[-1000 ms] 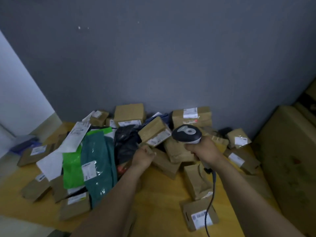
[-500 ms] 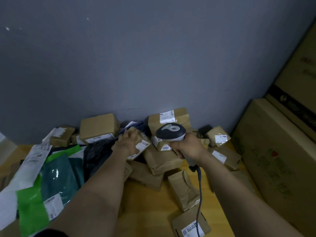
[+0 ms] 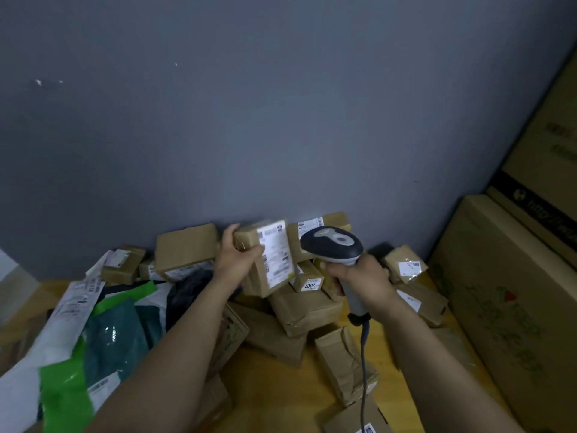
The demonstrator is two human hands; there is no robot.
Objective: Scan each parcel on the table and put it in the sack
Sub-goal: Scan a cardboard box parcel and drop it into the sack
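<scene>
Wooden table against a grey wall — left hand grips a parcel, right hand the scanner.

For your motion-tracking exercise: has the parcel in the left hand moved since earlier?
Yes. The parcel has risen off the pile, now higher than the 2007 box.

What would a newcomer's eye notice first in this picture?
At centre, the left hand holds up a brown parcel, its white label turned toward the scanner gripped by the right hand. Beneath them a heap of parcels lies on the wooden table, with large cartons at the right.
</scene>
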